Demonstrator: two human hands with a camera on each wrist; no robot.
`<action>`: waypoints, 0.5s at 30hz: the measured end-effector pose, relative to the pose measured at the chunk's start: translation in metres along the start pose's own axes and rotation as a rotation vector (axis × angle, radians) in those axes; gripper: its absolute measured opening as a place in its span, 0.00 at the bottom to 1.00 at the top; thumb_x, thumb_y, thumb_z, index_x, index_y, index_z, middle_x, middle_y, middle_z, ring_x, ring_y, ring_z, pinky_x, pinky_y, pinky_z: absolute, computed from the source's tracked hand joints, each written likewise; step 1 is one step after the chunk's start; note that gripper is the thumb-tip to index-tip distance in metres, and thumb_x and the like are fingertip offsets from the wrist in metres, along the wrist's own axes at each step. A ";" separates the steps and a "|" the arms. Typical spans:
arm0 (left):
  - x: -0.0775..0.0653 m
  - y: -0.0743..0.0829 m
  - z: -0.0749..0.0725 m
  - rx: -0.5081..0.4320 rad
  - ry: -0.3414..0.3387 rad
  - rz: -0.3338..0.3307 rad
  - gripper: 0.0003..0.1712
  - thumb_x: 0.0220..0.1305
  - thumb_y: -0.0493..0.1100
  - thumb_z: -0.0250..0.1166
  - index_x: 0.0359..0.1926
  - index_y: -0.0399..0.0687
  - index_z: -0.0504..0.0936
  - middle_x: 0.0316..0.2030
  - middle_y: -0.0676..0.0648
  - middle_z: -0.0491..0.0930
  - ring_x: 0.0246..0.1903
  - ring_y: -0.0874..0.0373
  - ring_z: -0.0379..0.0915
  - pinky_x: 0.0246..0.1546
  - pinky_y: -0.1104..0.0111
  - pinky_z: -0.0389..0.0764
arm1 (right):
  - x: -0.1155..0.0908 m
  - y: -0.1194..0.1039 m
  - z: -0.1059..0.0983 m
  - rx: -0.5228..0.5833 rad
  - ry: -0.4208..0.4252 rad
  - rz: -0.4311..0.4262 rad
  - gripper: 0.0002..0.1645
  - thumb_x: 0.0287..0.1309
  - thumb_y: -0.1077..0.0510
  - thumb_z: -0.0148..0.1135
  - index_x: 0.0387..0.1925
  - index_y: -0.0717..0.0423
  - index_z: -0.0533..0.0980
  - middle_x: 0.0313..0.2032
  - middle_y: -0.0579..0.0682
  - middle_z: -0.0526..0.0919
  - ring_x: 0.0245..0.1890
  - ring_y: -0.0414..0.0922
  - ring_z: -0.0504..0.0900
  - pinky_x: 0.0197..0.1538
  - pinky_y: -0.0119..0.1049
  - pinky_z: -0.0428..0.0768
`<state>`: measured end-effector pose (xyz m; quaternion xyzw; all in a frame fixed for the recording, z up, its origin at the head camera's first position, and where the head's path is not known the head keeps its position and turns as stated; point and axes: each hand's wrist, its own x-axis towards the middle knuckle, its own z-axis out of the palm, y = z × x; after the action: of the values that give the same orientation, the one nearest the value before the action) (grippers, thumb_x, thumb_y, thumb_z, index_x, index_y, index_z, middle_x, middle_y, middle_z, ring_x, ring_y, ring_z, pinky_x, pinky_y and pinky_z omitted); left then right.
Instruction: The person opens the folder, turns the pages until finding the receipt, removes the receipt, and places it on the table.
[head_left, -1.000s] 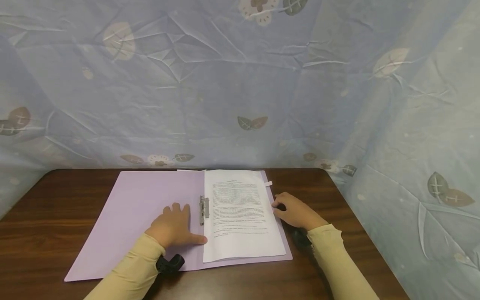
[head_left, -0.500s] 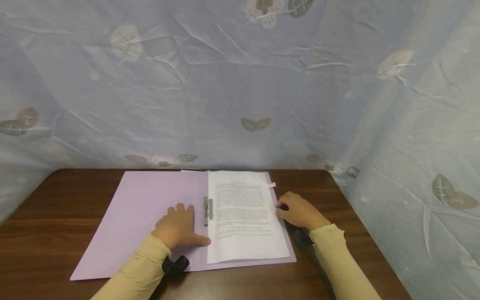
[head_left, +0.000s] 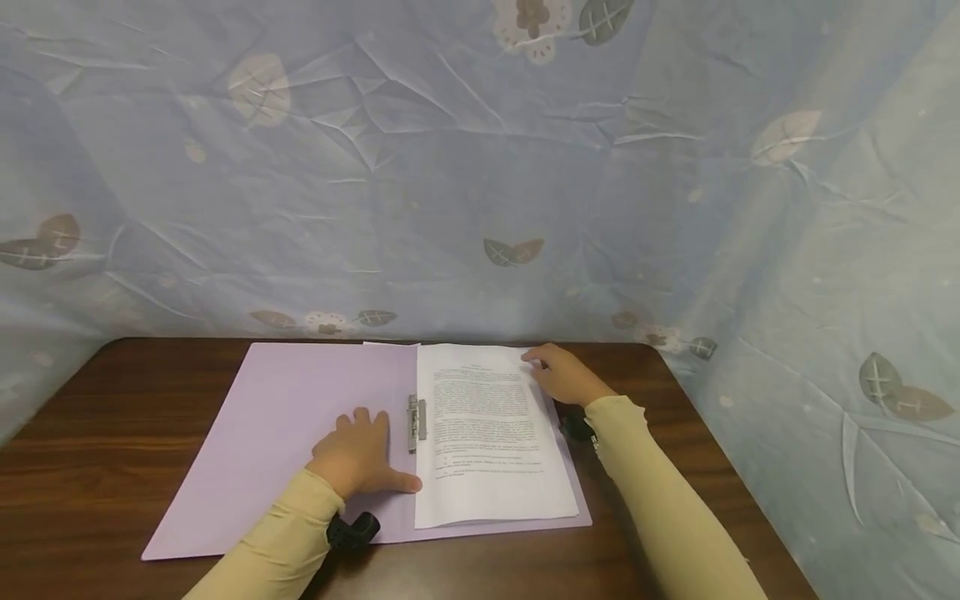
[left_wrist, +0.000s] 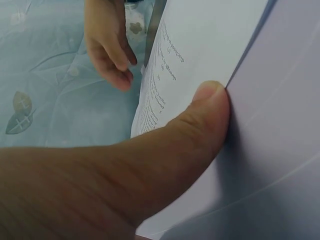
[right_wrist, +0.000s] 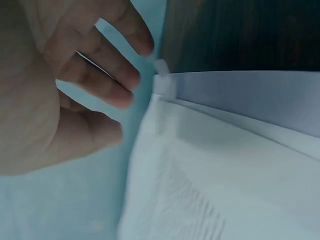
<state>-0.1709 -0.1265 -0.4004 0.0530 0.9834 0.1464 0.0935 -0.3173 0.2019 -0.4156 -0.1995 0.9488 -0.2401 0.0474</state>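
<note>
A lilac folder point(head_left: 277, 417) lies spread on the table, with a stack of printed paper point(head_left: 487, 500) on its right half. Along the stack's left edge sits a metal lever clip point(head_left: 414, 423). My left hand point(head_left: 358, 458) rests on the folder's left half, fingers spread. Its thumb point(left_wrist: 205, 105) touches the paper's left edge. Over the stack's far right corner is my right hand point(head_left: 561, 373); in the right wrist view its thumb and fingertips point(right_wrist: 122, 95) are parted, with nothing between them. Close by, a white tab point(right_wrist: 162, 77) sticks out at the paper's corner.
The dark wooden table point(head_left: 675, 483) runs around the folder. Behind it and to the right hangs a creased blue sheet with leaf prints point(head_left: 450, 208). A sliver of white paper point(head_left: 390, 342) shows beyond the folder's far edge.
My right hand has moved from the paper's right side away from me, up to the far right corner, where it covers the white tab in the head view. The left hand stays in place.
</note>
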 end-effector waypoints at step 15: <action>0.003 -0.001 0.005 -0.003 -0.013 -0.016 0.67 0.34 0.74 0.82 0.63 0.29 0.72 0.54 0.26 0.72 0.52 0.30 0.71 0.36 0.35 0.80 | 0.037 0.000 0.022 -0.223 -0.151 0.199 0.38 0.72 0.48 0.58 0.75 0.64 0.64 0.71 0.67 0.63 0.71 0.61 0.64 0.71 0.57 0.67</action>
<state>-0.1732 -0.1254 -0.4059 0.0459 0.9829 0.1467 0.1010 -0.3475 0.1777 -0.4347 -0.1259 0.9785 -0.1115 0.1196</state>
